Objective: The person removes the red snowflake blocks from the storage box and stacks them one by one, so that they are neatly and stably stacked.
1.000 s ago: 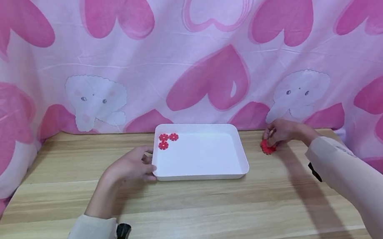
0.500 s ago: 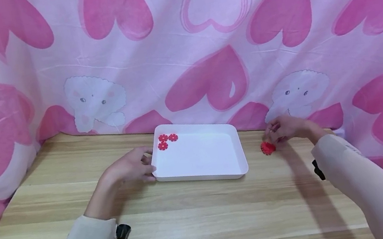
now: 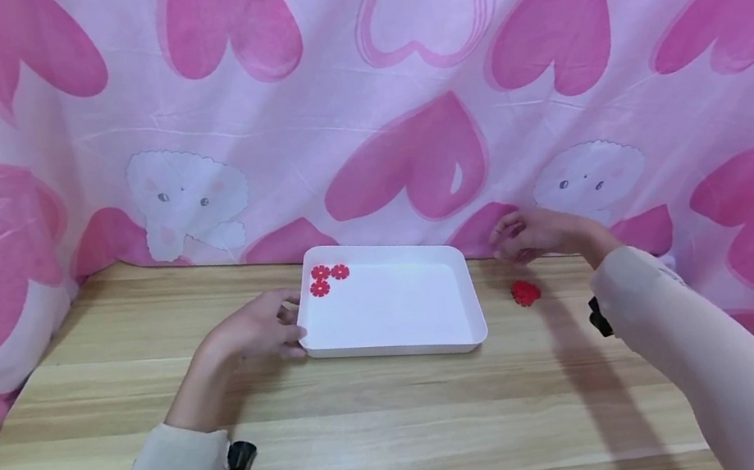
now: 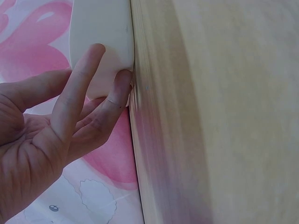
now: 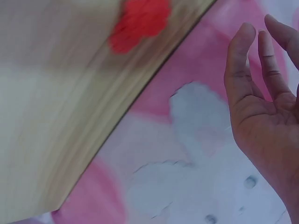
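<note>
At the left end of the white tray (image 3: 403,347), my left hand (image 3: 250,327) rests its fingertips against the outer wall. The left wrist view shows these fingers (image 4: 79,93) mostly straight along the tray's side. Three red flower-shaped discs (image 3: 321,287) lie inside the tray's far left corner. To the tray's right, a small pile of red flower-shaped discs (image 3: 526,293) sits on the wooden table. My right hand (image 3: 541,232) hovers beyond that pile, near the back edge. In the right wrist view its thumb and fingers (image 5: 240,60) are loosely bent and apart, with nothing visible between them.
A pink curtain (image 3: 353,89) with hearts hangs right behind the table's (image 3: 412,445) back edge and along the left side. The tray's raised rim stands near that back edge. A black wrist strap piece (image 3: 242,457) sticks out beside the left sleeve.
My right hand has left the red disc pile, rising and shifting left toward the tray. The pile stays where it was. My left hand and the tray have not moved.
</note>
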